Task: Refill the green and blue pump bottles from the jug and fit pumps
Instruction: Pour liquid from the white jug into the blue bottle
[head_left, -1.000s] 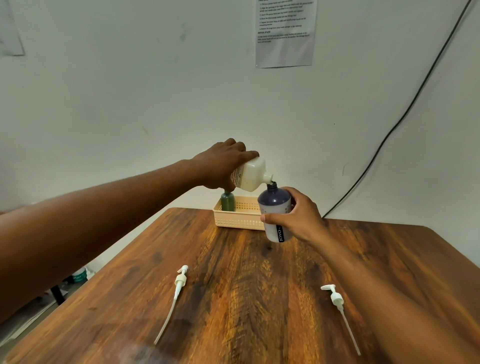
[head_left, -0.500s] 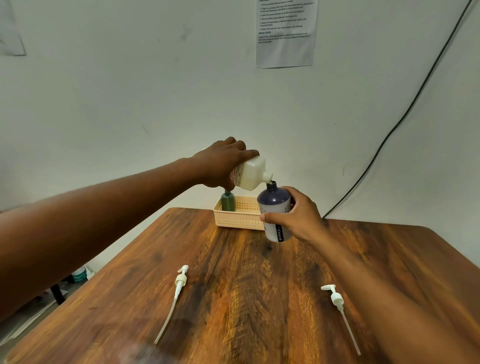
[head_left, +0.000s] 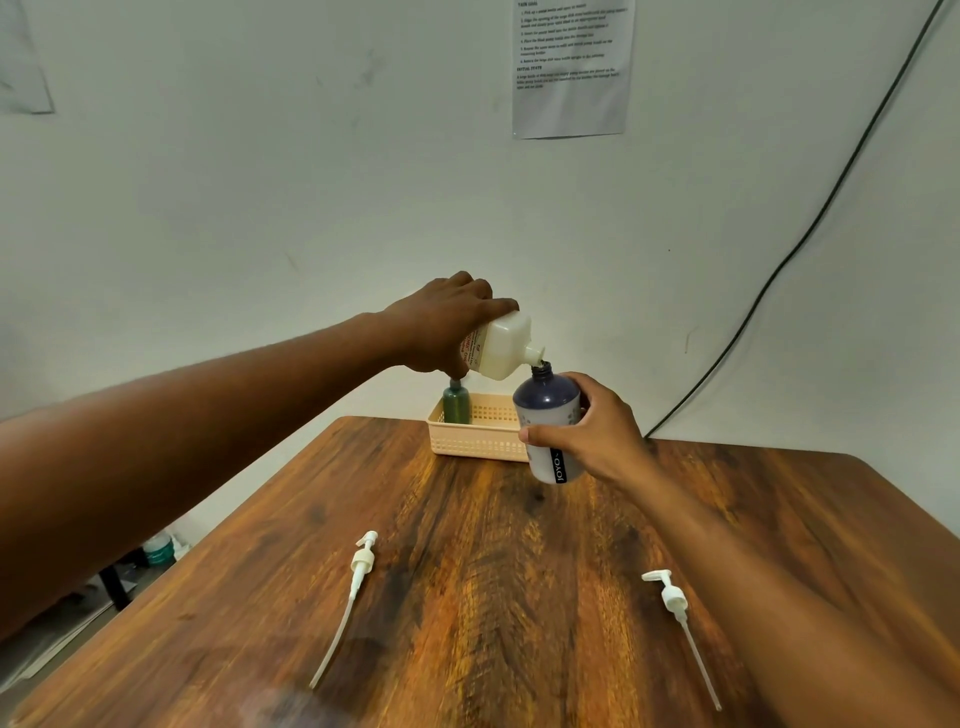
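My left hand (head_left: 447, 325) grips a cream-white jug (head_left: 501, 347), tipped so its spout rests at the open neck of the blue bottle (head_left: 548, 410). My right hand (head_left: 597, 434) holds that blue bottle above the table, slightly tilted. The green bottle (head_left: 457, 405) stands without a pump in the left end of a beige basket (head_left: 475, 441). Two white pumps lie on the table: one pump (head_left: 358, 569) at the left, the other pump (head_left: 670, 597) at the right, next to my right forearm.
The wooden table (head_left: 493, 597) reaches to a white wall. A printed sheet (head_left: 571, 67) hangs on the wall and a black cable (head_left: 789, 249) runs down at the right. A teal bottle (head_left: 156, 551) stands on the floor at the left.
The jug stays tipped over the blue bottle's neck; both hands have hardly moved.
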